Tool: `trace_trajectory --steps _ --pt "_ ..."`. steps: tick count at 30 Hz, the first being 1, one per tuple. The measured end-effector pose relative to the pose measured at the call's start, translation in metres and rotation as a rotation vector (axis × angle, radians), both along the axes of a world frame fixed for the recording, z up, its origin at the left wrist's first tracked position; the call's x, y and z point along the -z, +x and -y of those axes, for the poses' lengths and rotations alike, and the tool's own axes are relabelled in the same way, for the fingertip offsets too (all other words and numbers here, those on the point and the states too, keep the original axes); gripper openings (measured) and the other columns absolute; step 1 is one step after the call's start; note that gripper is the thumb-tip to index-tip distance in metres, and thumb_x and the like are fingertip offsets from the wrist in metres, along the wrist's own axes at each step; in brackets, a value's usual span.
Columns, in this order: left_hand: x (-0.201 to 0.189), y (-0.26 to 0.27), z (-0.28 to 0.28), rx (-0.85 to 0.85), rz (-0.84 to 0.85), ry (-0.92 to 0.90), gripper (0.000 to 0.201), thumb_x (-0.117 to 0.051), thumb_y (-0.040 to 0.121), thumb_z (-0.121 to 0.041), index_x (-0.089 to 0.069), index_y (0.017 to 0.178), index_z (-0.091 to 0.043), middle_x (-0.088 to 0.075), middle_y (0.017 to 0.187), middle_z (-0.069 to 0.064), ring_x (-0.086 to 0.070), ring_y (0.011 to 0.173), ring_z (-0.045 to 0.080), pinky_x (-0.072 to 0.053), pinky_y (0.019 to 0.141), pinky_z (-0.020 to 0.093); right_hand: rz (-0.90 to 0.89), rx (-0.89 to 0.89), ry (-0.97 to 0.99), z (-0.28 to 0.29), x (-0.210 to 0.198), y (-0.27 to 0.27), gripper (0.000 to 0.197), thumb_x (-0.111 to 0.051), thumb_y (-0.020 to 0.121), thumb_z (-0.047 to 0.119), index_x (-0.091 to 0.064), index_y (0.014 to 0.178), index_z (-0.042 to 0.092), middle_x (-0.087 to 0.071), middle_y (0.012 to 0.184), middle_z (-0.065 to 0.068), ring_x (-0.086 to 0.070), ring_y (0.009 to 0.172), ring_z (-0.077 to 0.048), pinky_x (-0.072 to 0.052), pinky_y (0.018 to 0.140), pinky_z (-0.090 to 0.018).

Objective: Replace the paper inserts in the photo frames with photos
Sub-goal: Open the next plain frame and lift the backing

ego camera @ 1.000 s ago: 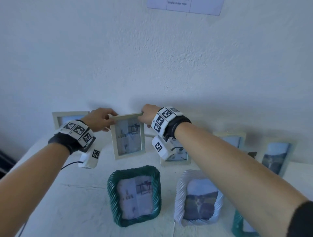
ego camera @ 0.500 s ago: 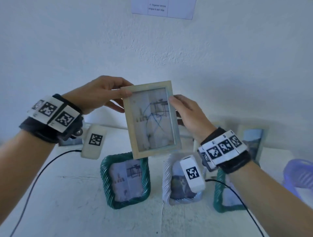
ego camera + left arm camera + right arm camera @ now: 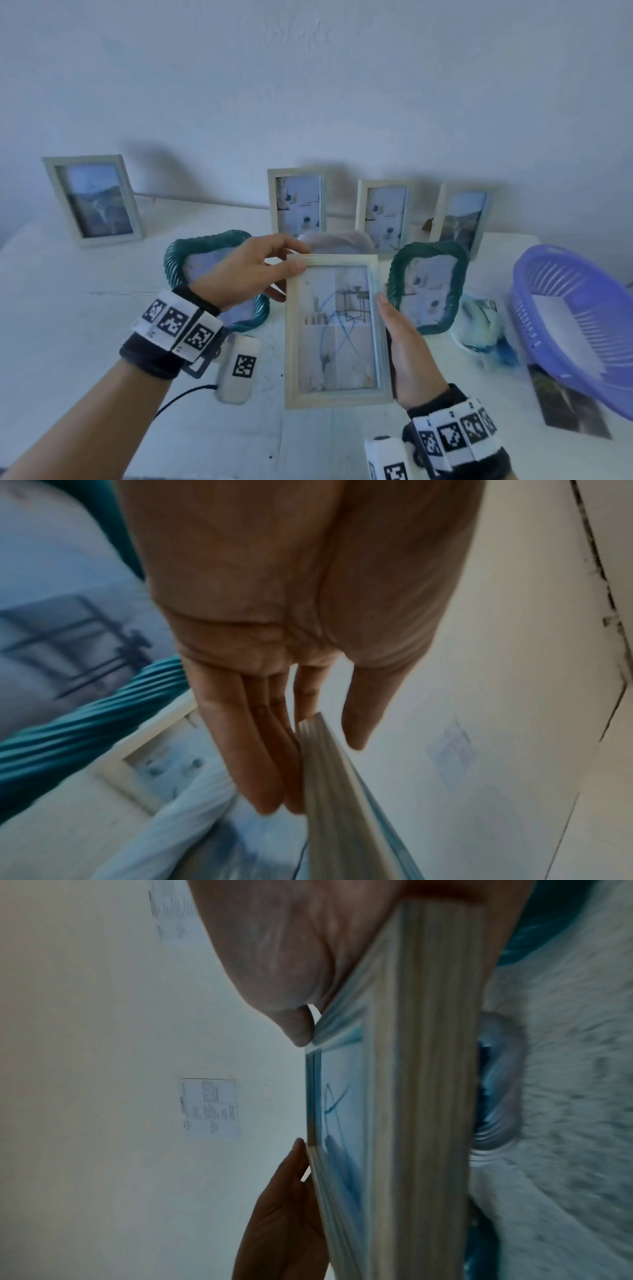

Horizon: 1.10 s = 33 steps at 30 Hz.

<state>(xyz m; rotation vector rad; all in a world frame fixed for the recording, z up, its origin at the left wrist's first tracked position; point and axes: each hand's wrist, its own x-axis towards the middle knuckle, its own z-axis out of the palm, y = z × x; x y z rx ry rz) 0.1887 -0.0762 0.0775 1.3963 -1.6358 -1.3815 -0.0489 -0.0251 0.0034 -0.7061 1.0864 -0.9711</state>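
I hold a light wooden photo frame (image 3: pixel 337 329) upright above the table, its front toward me. Its paper insert shows a furniture picture with blue pen scribbles. My left hand (image 3: pixel 291 270) pinches the top left corner, thumb on the front and fingers behind. My right hand (image 3: pixel 387 308) grips the right edge, thumb on the front. In the left wrist view the fingers (image 3: pixel 253 750) lie along the frame's edge (image 3: pixel 329 791). The right wrist view shows the frame (image 3: pixel 421 1096) edge-on, with the thumb (image 3: pixel 298 1031) on its glass.
Several wooden frames stand along the wall, one at far left (image 3: pixel 92 200). Two green twisted frames (image 3: pixel 428 287) and a white one (image 3: pixel 337 240) stand behind the held frame. A purple basket (image 3: pixel 575 325), crumpled paper (image 3: pixel 486 325) and loose photos (image 3: pixel 565 401) lie at right.
Both hands lifted the wooden frame from the back row, then brought it down and toward me. The right hand slid from the top to the right edge.
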Motion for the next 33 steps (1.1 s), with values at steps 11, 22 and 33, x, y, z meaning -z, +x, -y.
trace_trajectory --steps 11,22,33 --pt "0.08 -0.097 -0.12 -0.212 0.042 0.057 0.119 -0.073 0.058 -0.076 -0.006 0.15 -0.042 -0.028 0.149 -0.019 -0.033 0.136 0.009 -0.034 0.11 0.033 0.009 -0.046 -0.037 -0.059 0.017 -0.022 0.046 -0.036 0.1 0.044 -0.062 0.126 0.017 -0.065 0.124 -0.012 -0.061 0.117 -0.029 -0.044 0.102 -0.051" --pt "0.094 -0.122 -0.151 -0.215 -0.312 0.095 0.101 -0.078 0.058 -0.068 -0.028 0.143 -0.045 -0.051 0.141 -0.006 -0.048 0.13 0.009 -0.041 0.107 0.045 -0.072 -0.032 0.027 -0.084 0.022 -0.041 0.044 -0.041 0.099 0.047 -0.061 0.101 0.008 -0.069 0.088 -0.013 -0.061 0.073 -0.021 -0.047 0.066 -0.032" --pt "0.151 -0.109 -0.153 -0.55 0.022 -0.012 0.023 -0.067 0.09 -0.02 -0.069 0.112 -0.017 -0.072 0.102 0.006 -0.069 0.091 0.015 -0.06 0.075 0.032 -0.907 -0.203 -0.433 -0.085 0.063 -0.085 0.018 -0.051 0.097 0.016 -0.062 0.11 0.022 -0.063 0.103 0.001 -0.059 0.094 -0.005 -0.045 0.079 -0.013"
